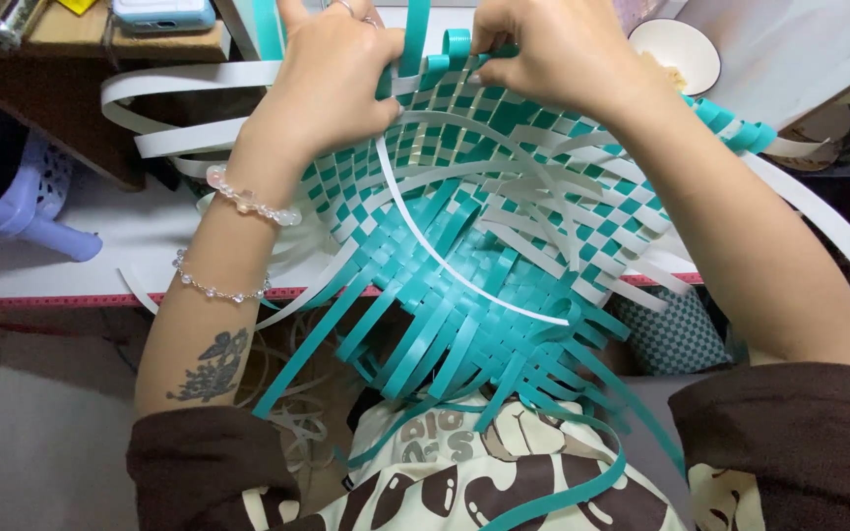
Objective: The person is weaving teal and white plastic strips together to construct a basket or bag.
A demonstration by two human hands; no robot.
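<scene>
1. Teal and white plastic strips make up the half-woven basket (504, 226) I am working on; it sits tilted toward me, its base against my lap and its open rim resting over the edge of the white surface (140, 241).
2. My left hand (332, 84) presses on the rim at the far side, its grip closed on an upright teal strip (413, 39), thumb against the weave.
3. My right hand (558, 49) bears on the rim just beside it, fingers curled over a folded teal strip end (456, 41); I cannot tell exactly what they pinch.
4. I judge the step to be weaving the rim row, tucking uprights over and under.
5. Next calls for holding the weave tight while one strip is threaded through.
6. Loose white strips (189, 108) trail left; a white bowl (681, 49) stands beyond, a lilac stool (22, 211) at left.
</scene>
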